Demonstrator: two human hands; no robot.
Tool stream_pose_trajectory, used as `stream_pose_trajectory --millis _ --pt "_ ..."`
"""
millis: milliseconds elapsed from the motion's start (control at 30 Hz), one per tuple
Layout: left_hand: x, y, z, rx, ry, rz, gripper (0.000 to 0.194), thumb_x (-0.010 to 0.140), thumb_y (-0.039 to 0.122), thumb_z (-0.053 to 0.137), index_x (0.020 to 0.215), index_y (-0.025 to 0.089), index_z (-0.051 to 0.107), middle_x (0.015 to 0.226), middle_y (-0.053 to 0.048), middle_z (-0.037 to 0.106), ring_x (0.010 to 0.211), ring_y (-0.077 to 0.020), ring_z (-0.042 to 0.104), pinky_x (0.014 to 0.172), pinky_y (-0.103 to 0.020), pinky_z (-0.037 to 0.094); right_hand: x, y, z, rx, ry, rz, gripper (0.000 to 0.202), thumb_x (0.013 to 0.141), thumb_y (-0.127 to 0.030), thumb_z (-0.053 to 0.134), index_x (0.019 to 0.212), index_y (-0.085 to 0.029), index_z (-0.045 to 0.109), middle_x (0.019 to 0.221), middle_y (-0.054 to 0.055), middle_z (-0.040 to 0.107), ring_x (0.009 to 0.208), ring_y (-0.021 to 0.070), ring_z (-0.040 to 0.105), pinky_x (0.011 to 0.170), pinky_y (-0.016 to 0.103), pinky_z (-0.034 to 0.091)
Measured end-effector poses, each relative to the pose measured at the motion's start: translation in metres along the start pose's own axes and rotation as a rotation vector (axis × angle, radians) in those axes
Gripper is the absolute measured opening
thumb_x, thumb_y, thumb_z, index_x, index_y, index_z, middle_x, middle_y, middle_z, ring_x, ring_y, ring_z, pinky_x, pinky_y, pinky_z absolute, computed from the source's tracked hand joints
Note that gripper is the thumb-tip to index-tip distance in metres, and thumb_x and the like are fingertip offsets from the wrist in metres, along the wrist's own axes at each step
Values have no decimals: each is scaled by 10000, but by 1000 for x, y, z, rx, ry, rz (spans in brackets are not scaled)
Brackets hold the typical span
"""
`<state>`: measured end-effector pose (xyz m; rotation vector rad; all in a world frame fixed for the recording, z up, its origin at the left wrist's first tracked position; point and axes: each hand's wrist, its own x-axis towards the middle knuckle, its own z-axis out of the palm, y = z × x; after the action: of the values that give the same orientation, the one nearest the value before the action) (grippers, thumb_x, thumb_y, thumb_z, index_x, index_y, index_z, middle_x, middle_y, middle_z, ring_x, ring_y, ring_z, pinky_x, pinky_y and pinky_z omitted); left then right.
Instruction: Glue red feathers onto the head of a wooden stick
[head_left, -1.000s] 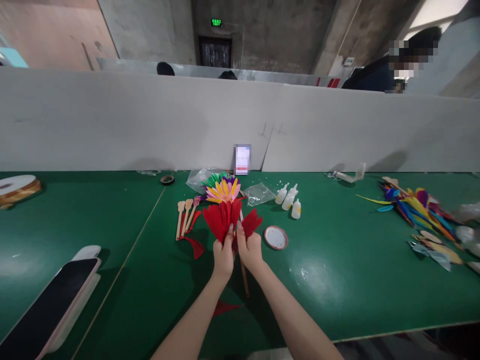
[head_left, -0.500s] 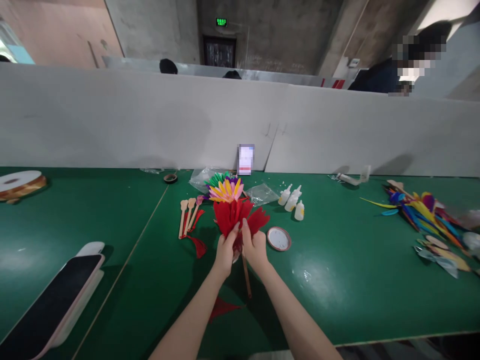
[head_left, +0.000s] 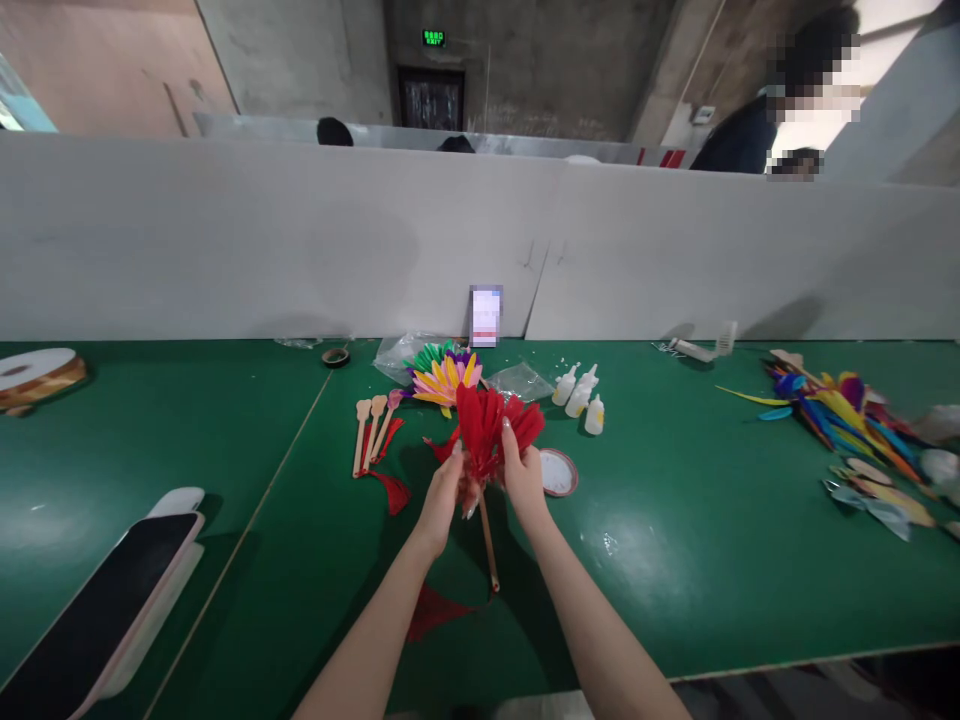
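Observation:
A red feather fan [head_left: 481, 425] is held upright between my two hands, its wooden handle [head_left: 489, 545] slanting down toward me. My left hand [head_left: 439, 500] closes on the lower left of the feathers. On the other side, my right hand [head_left: 523, 482] grips the feather bases with its thumb up against them. The palms hide most of the spot where feathers meet handle. A red tassel [head_left: 435, 612] lies below on the green table. Just behind the fan sits a pink and yellow feather fan [head_left: 446, 380]. A round lid of white glue [head_left: 559, 472] is beside my right hand.
Wooden fan handles [head_left: 371, 435] with red tassels lie left of centre. White glue bottles [head_left: 579, 393] stand right of centre. Colourful loose feathers [head_left: 847, 410] are far right, a ribbon roll [head_left: 41, 378] far left. A phone [head_left: 486, 316] leans against the white partition [head_left: 225, 240].
The red feathers are drawn closer together and stand more upright. My left hand has slid slightly down and away from my right, uncovering some red feathers at the left. The view has shifted a little.

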<state>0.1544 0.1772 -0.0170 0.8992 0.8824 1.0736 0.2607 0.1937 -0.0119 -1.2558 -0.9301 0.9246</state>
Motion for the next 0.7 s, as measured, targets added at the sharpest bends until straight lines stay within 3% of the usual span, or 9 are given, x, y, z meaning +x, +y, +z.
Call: stream_pose_trajectory --millis 100,200,333,433,567,633,700 --pt "0 -1 -1 154 89 47 406 732 578 551 724 175 507 471 71 438 362 -57 376 342 -170 278 -1 -3 -2 -2 -24 38 495 762 -600 506 475 -215 387 352 -59 378 339 97 346 352 236 270" --pt "1 -4 -3 266 124 84 395 759 568 512 678 183 480 457 74 415 352 -60 367 339 -175 277 -1 -2 -3 -11 -79 125 546 745 -636 500 400 -230 378 305 -41 381 293 114 363 333 258 288" --pt "2 -8 -7 426 149 170 378 806 537 447 661 190 474 446 67 414 362 -78 376 370 -195 293 0 2 -1 11 -150 205 526 729 -655 503 482 -192 534 331 -24 450 300 125 415 329 256 312" --pt "2 -9 -9 554 186 280 353 832 480 437 647 185 490 473 55 419 423 -90 397 435 -205 320 -1 4 1 79 -190 121 417 705 -575 598 727 -161 637 436 -22 555 355 130 475 352 241 355" --pt "1 -5 -11 647 251 399 336 807 444 510 602 183 455 544 47 425 533 -101 415 528 -206 345 -4 3 3 46 -202 -92 339 741 -469 611 848 -152 668 689 43 683 680 207 629 584 285 487" --pt "1 -2 -11 655 257 388 361 799 447 524 577 184 417 530 57 380 526 -94 379 527 -202 328 -5 2 3 41 -207 -95 326 755 -462 600 838 -155 670 711 44 683 718 211 628 621 292 490" --pt "2 1 -12 641 242 361 395 797 455 525 553 185 371 513 63 332 511 -87 336 509 -200 305 -6 2 3 62 -223 -8 355 743 -494 600 840 -158 664 634 23 652 615 187 605 542 274 472"
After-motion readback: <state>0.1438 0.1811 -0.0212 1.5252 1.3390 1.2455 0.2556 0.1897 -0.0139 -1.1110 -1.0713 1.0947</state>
